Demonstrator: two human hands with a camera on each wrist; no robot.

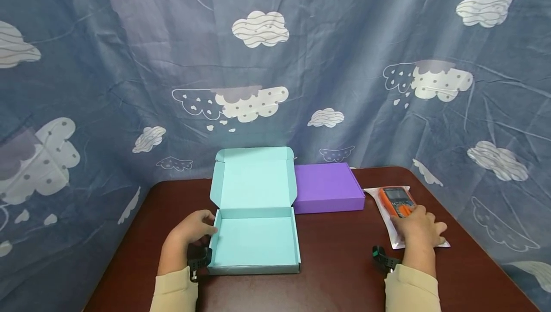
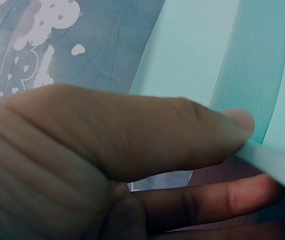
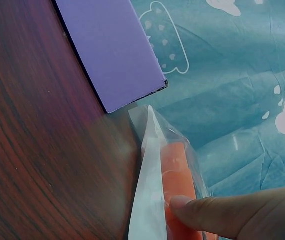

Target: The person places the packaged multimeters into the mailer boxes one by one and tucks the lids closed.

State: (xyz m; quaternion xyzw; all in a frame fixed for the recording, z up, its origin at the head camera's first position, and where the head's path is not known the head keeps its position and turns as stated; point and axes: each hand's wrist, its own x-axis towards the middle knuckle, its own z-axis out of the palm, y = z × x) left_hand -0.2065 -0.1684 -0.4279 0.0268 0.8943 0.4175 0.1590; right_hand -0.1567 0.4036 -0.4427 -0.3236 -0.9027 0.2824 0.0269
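Note:
An open light-teal cardboard box (image 1: 254,242) stands on the table with its lid tilted up at the back. My left hand (image 1: 194,228) pinches its left wall, the thumb (image 2: 197,132) at the rim and the fingers (image 2: 217,202) outside, below the edge. Over at the right, an orange multimeter (image 1: 397,201) with a dark screen and a round dial lies in a clear and white plastic bag (image 1: 389,228). My right hand (image 1: 417,228) grips its lower end across the bag, with the thumb (image 3: 207,212) against the orange side. The hand hides the meter's lower part.
A closed purple box (image 1: 329,187) sits right of the teal box's lid, near the back of the dark reddish-brown table (image 1: 336,264). A blue curtain (image 1: 327,58) with white clouds hangs behind and along both sides.

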